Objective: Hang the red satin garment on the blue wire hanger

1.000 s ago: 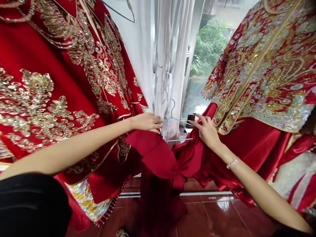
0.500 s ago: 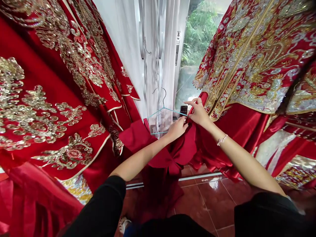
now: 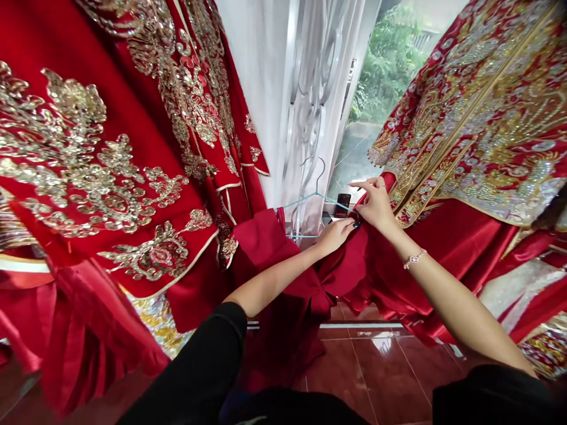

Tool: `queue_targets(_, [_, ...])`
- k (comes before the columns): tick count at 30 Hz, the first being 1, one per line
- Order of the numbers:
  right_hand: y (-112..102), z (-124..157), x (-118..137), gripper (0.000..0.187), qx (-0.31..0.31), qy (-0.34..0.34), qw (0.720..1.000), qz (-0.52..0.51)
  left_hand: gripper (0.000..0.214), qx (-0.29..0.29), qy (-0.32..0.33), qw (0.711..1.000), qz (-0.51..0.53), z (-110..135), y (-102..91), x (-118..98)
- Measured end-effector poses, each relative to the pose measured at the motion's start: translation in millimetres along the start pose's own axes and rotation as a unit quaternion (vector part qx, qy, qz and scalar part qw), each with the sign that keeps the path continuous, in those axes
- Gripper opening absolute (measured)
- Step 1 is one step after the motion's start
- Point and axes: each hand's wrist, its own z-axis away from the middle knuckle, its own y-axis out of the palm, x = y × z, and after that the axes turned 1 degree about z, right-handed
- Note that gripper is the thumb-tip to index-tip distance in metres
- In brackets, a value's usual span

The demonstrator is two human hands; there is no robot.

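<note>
A plain dark-red dress (image 3: 261,239) hangs on a thin light-blue hanger (image 3: 316,193) with a metal hook, its skirt falling toward the floor. At the hanger's right end, my left hand (image 3: 337,236) is closed on the dress's shoulder edge, fingertips pressed to the cloth. Just above and to the right, my right hand (image 3: 375,206) pinches the same edge between thumb and fingers, with one finger stretched out to the left. The two hands almost meet. Their fingertips partly hide the cloth and the hanger's tip.
Red garments with gold beading (image 3: 146,177) hang close on the left. On the right hangs a beaded red jacket (image 3: 460,136) above a satin skirt (image 3: 443,236). Behind are a white curtain (image 3: 261,88), white scrollwork metal (image 3: 316,112), a window (image 3: 385,77) and a small black device (image 3: 342,205).
The view has turned a little left, so everything sits farther right in the picture. Both hands stay at the same shoulder of the dress, with only slight finger movement.
</note>
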Motion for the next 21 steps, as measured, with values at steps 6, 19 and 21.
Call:
queue_targets(6, [2,-12,14,0.059,0.042,-0.016,0.999,-0.011,0.026,0.047,0.045,0.990,-0.122,8,-14.8,5])
queue_targets(19, [-17,44,93,0.048,-0.033,-0.048,0.983,-0.173,0.043,0.027,0.182,0.930,-0.318,120,-100.4,-21])
queue_targets(21, [-16,51,98,0.046,-0.058,-0.078,0.987,-0.125,0.035,-0.016,0.185,0.924,-0.335,134,-153.7,-32])
